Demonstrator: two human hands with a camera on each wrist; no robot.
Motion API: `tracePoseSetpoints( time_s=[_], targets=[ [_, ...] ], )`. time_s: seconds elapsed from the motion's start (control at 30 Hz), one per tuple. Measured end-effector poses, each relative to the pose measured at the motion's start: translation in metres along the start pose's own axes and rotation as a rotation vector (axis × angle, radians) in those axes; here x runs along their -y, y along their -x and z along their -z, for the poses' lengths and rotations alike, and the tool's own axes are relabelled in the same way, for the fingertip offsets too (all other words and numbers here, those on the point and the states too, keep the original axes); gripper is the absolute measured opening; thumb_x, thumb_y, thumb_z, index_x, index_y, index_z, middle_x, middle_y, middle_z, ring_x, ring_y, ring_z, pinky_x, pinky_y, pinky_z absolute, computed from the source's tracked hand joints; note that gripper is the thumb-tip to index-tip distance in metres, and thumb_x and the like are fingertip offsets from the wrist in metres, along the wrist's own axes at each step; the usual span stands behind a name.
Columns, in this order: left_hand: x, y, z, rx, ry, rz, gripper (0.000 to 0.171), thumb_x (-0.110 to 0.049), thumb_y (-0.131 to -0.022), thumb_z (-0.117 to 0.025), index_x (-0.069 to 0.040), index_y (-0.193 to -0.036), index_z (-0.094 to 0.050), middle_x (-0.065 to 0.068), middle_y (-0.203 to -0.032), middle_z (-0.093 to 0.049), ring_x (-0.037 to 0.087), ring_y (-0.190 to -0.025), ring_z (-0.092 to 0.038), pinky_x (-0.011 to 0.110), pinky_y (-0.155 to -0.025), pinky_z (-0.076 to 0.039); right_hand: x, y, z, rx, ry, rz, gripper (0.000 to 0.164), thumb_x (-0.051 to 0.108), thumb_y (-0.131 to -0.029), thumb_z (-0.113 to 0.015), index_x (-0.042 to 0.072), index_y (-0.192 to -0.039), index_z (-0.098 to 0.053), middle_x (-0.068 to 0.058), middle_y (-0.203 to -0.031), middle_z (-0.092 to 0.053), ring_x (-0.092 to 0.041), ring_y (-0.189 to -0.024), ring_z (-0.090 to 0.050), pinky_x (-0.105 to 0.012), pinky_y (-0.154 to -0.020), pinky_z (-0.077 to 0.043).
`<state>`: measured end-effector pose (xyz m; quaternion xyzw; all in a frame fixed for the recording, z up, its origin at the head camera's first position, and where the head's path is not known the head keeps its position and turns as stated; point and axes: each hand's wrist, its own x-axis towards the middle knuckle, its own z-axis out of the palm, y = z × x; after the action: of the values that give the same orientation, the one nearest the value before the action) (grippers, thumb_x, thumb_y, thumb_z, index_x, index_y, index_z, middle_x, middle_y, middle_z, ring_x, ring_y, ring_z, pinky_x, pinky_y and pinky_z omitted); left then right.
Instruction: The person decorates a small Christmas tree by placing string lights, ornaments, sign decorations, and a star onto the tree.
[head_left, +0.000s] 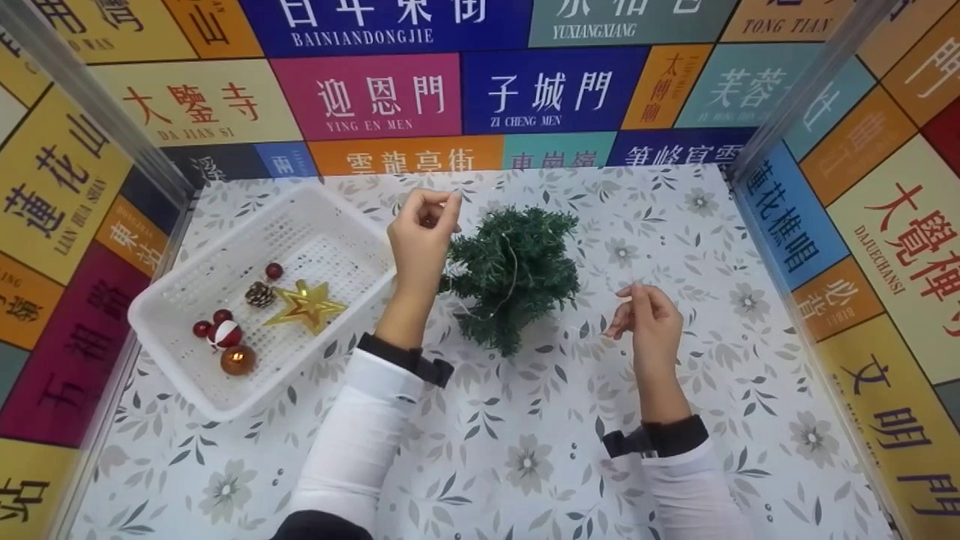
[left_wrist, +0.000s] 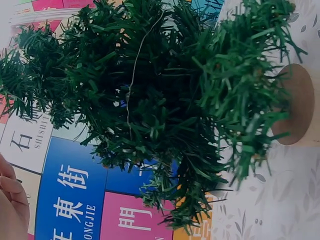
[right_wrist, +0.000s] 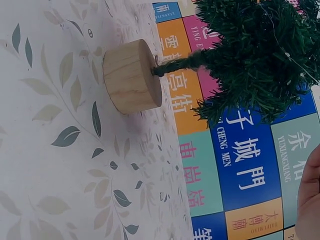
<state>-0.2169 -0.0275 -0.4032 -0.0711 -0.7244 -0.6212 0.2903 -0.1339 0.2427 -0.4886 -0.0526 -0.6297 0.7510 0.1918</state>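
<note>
White basket [head_left: 330,247], likely there to stop balls [head_left: 238,361], cone [head_left: 260,295] and star [head_left: 306,306] straying over the worktop [head_left: 487,435]; next, the left hand [head_left: 422,232], thumb and finger narrowed together; then the tree [head_left: 517,262], upright on its steadying wooden base [right_wrist: 130,80], wire [head_left: 515,271] across it; rightmost, the right hand [head_left: 652,322], fingers curled; whether the hands pinch wire, I cannot tell

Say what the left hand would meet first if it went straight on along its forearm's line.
Probably the back wall, going by the head view; the green tree sits just right of that line. Depth and the height of the left hand are unclear, so it could brush the tree.
</note>
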Motion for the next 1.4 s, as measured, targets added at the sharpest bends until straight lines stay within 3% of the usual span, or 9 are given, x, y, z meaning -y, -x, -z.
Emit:
tracePoseSetpoints(
  time_s=[0.2, 0.33, 0.47, 0.77, 0.87, 1.13, 1.4],
  targets=[
    [-0.005, -0.003, -0.005, 0.021, 0.011, -0.083, 0.015, -0.020, -0.088, -0.064, -0.005, -0.086, -0.063, -0.002, -0.052, -0.051, 0.011, -0.047, -0.050, 0.022, -0.046, -0.038, 0.000, -0.001, 0.001, -0.030, -0.016, 0.031, 0.029, 0.021, -0.095, -0.053, -0.005, -0.084, -0.059, -0.009, -0.051, -0.052, -0.017, -0.037, -0.052, -0.025, -0.039, -0.047],
    [-0.006, -0.006, -0.009, 0.048, -0.022, -0.081, 0.018, -0.024, -0.089, -0.063, -0.006, -0.089, -0.063, -0.003, -0.050, -0.049, 0.010, -0.044, -0.048, 0.023, -0.043, -0.034, -0.001, -0.004, 0.002, -0.053, -0.020, 0.015, 0.030, 0.023, -0.095, -0.054, -0.005, -0.085, -0.059, -0.008, -0.050, -0.052, -0.016, -0.037, -0.052, -0.026, -0.038, -0.047],
    [-0.006, -0.012, -0.014, 0.084, -0.042, -0.005, 0.018, -0.026, -0.089, -0.063, -0.008, -0.091, -0.063, -0.001, -0.048, -0.048, 0.014, -0.042, -0.048, 0.024, -0.041, -0.030, -0.002, -0.007, 0.000, -0.073, -0.019, -0.004, 0.033, 0.025, -0.095, -0.054, -0.006, -0.087, -0.059, -0.008, -0.049, -0.051, -0.016, -0.036, -0.051, -0.026, -0.037, -0.047],
    [-0.006, -0.029, -0.021, 0.176, -0.059, 0.311, 0.022, -0.033, -0.088, -0.063, -0.013, -0.096, -0.063, 0.006, -0.051, -0.056, 0.016, -0.042, -0.051, 0.022, -0.037, -0.027, -0.005, -0.015, -0.005, -0.132, 0.067, -0.068, 0.029, 0.023, -0.096, -0.052, -0.001, -0.084, -0.061, -0.005, -0.046, -0.049, -0.012, -0.031, -0.045, -0.022, -0.033, -0.041],
    [-0.003, -0.034, -0.023, 0.191, -0.035, 0.380, 0.024, -0.035, -0.087, -0.064, -0.014, -0.098, -0.063, 0.003, -0.050, -0.055, 0.017, -0.043, -0.051, 0.022, -0.038, -0.029, -0.007, -0.017, -0.006, -0.137, 0.105, -0.090, 0.029, 0.025, -0.095, -0.053, -0.001, -0.084, -0.061, -0.004, -0.046, -0.049, -0.011, -0.031, -0.043, -0.021, -0.033, -0.041],
    [0.013, -0.040, -0.029, 0.183, 0.039, 0.502, 0.024, -0.030, -0.086, -0.066, -0.009, -0.097, -0.065, -0.003, -0.045, -0.049, 0.009, -0.038, -0.044, 0.020, -0.039, -0.034, -0.010, -0.020, -0.008, -0.143, 0.072, -0.144, 0.030, 0.026, -0.095, -0.052, -0.001, -0.086, -0.060, -0.004, -0.047, -0.051, -0.010, -0.032, -0.044, -0.021, -0.035, -0.042],
    [0.009, -0.044, -0.037, 0.191, 0.143, 0.520, 0.024, -0.027, -0.085, -0.067, -0.007, -0.098, -0.065, -0.001, -0.046, -0.050, 0.008, -0.036, -0.042, 0.020, -0.038, -0.033, -0.007, -0.024, -0.010, -0.181, -0.011, -0.146, 0.031, 0.029, -0.094, -0.053, 0.000, -0.084, -0.059, -0.003, -0.046, -0.050, -0.010, -0.033, -0.044, -0.021, -0.035, -0.041]
  ],
)
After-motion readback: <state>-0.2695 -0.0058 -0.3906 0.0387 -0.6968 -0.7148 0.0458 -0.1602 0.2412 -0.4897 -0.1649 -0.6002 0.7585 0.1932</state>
